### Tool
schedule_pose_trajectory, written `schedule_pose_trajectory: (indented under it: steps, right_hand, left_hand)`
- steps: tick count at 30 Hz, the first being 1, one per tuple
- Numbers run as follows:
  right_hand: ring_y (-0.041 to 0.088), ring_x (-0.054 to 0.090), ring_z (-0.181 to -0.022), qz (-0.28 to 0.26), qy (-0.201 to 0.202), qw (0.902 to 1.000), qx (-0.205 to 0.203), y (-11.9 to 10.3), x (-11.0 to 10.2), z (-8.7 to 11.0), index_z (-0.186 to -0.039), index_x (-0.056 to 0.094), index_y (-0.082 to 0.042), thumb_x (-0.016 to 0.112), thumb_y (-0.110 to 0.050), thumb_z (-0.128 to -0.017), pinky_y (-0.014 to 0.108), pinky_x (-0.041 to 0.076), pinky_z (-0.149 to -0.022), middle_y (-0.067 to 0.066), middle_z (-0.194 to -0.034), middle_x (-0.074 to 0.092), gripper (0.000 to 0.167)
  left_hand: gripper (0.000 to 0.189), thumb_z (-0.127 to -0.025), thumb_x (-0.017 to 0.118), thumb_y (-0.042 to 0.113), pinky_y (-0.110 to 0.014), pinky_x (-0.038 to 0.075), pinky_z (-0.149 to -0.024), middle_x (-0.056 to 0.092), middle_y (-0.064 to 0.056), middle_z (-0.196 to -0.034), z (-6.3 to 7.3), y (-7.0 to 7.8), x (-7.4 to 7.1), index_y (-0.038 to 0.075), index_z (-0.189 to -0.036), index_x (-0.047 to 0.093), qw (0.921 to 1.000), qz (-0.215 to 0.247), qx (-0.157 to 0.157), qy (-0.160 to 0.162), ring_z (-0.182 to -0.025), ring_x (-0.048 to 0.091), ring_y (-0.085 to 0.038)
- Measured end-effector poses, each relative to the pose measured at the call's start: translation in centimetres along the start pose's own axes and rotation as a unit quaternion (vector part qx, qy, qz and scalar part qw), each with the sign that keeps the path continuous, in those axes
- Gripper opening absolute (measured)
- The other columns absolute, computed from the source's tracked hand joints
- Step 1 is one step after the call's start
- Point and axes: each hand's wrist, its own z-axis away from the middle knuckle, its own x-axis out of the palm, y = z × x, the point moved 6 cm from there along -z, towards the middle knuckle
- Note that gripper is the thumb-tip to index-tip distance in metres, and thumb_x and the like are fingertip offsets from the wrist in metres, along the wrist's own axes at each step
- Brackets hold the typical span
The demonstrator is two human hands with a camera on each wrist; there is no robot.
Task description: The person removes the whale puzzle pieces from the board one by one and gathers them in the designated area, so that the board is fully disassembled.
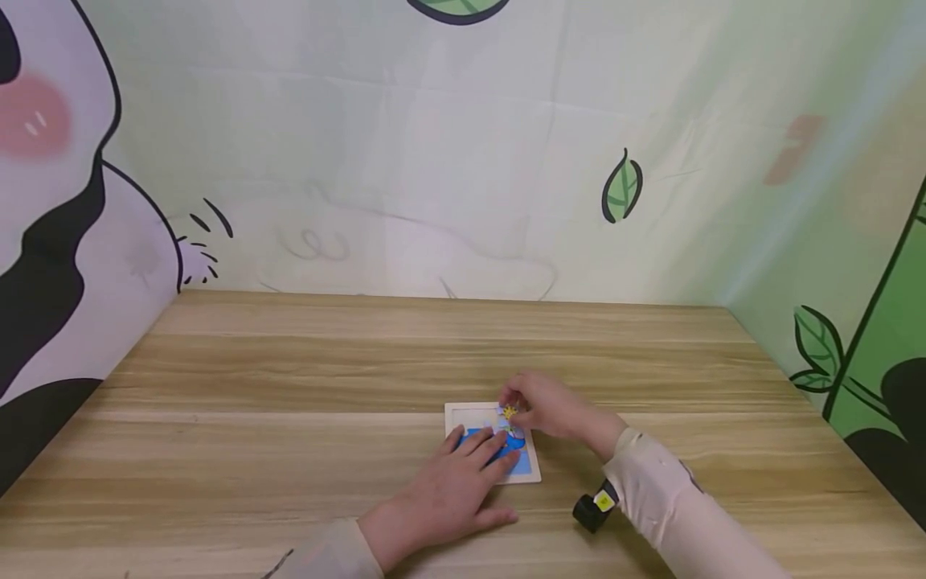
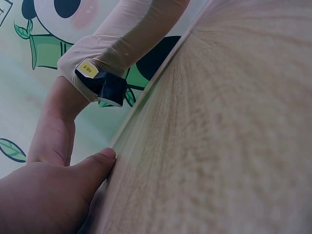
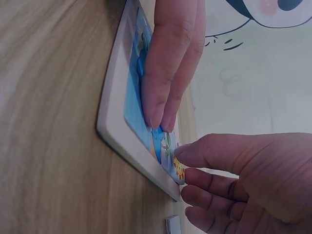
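A small square jigsaw puzzle (image 1: 515, 462) in a pale frame lies on the table, its picture partly blue. My left hand (image 1: 463, 482) rests across it, fingers spread and fairly straight over the blue part. At the puzzle's far right corner, my right hand (image 1: 553, 406) pinches a puzzle piece (image 1: 510, 412) with a yellow sun between thumb and fingers. The right wrist view shows this sun piece (image 3: 179, 169) low against the board, by the right thumb (image 3: 195, 151). The left fingers cover some of the picture. Only the thumb side of the left hand (image 2: 53, 195) shows in the left wrist view.
The wood-grain table (image 1: 253, 450) extends around the puzzle. A small pale block-like thing (image 3: 173, 224) lies beyond the frame's corner in the right wrist view. A black wrist device (image 1: 595, 508) hangs below the right sleeve. Printed walls (image 1: 398, 161) border the table.
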Motion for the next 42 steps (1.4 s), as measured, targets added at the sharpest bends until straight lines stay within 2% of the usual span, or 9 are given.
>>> schedule_pose_trajectory:
  steps: [7, 14, 22, 29, 37, 42]
  right_hand:
    - [0.014, 0.058, -0.083, 0.000, 0.005, 0.9999, -0.015, 0.1, 0.0, 0.0, -0.098, 0.065, -0.004, 0.071, -0.002, -0.081, 0.024, 0.049, -0.076, 0.005, -0.091, 0.064, 0.018]
    - [0.017, 0.061, -0.089, -0.016, 0.009, 0.9998, -0.011, 0.1, -0.1, 0.4, -0.099, 0.063, -0.004, 0.070, 0.000, -0.081, 0.028, 0.052, -0.081, 0.006, -0.095, 0.066, 0.020]
    - [0.016, 0.060, -0.089, -0.040, 0.014, 0.9991, -0.010, 0.1, -0.2, 0.5, -0.098, 0.062, -0.004, 0.068, 0.002, -0.082, 0.029, 0.051, -0.082, 0.005, -0.094, 0.064, 0.018]
    - [0.011, 0.059, -0.083, -0.067, 0.031, 0.9973, -0.002, 0.0, -0.8, 0.7, -0.092, 0.063, -0.006, 0.064, -0.002, -0.087, 0.023, 0.050, -0.076, 0.002, -0.087, 0.065, 0.006]
    - [0.008, 0.057, -0.080, -0.093, 0.024, 0.9953, 0.009, 0.1, -1.1, 0.8, -0.091, 0.064, -0.007, 0.062, -0.003, -0.090, 0.019, 0.049, -0.069, 0.001, -0.086, 0.065, 0.005]
    - [0.008, 0.057, -0.079, -0.107, 0.027, 0.9939, 0.000, 0.3, -1.4, 1.0, -0.092, 0.065, -0.004, 0.062, -0.003, -0.091, 0.019, 0.049, -0.070, 0.002, -0.086, 0.066, 0.004]
  left_hand:
    - [0.068, -0.092, 0.045, 0.063, -0.053, 0.035, -0.111, 0.043, -0.004, -0.151, 0.0, 0.0, 0.1, 0.021, -0.145, 0.044, 1.0000, 0.000, -0.002, 0.003, -0.140, 0.039, -0.025]
    - [0.067, -0.092, 0.046, 0.062, -0.053, 0.035, -0.110, 0.044, -0.004, -0.150, 0.0, 0.0, 0.0, 0.020, -0.144, 0.044, 1.0000, -0.001, 0.000, 0.009, -0.140, 0.040, -0.025]
    - [0.067, -0.092, 0.046, 0.062, -0.052, 0.035, -0.111, 0.045, -0.003, -0.149, 0.0, 0.0, 0.0, 0.020, -0.144, 0.045, 1.0000, 0.001, -0.001, 0.008, -0.140, 0.040, -0.025]
    - [0.067, -0.092, 0.046, 0.062, -0.052, 0.034, -0.111, 0.044, -0.003, -0.150, 0.0, 0.0, 0.0, 0.021, -0.144, 0.045, 1.0000, 0.000, -0.006, 0.008, -0.140, 0.040, -0.024]
    - [0.067, -0.092, 0.046, 0.061, -0.053, 0.034, -0.111, 0.044, -0.004, -0.150, 0.0, 0.0, -0.1, 0.020, -0.145, 0.044, 0.9999, 0.008, -0.004, 0.005, -0.140, 0.040, -0.025]
    - [0.067, -0.092, 0.045, 0.062, -0.052, 0.034, -0.111, 0.044, -0.004, -0.150, 0.0, 0.1, -0.1, 0.020, -0.145, 0.044, 1.0000, 0.004, -0.003, 0.006, -0.140, 0.040, -0.025]
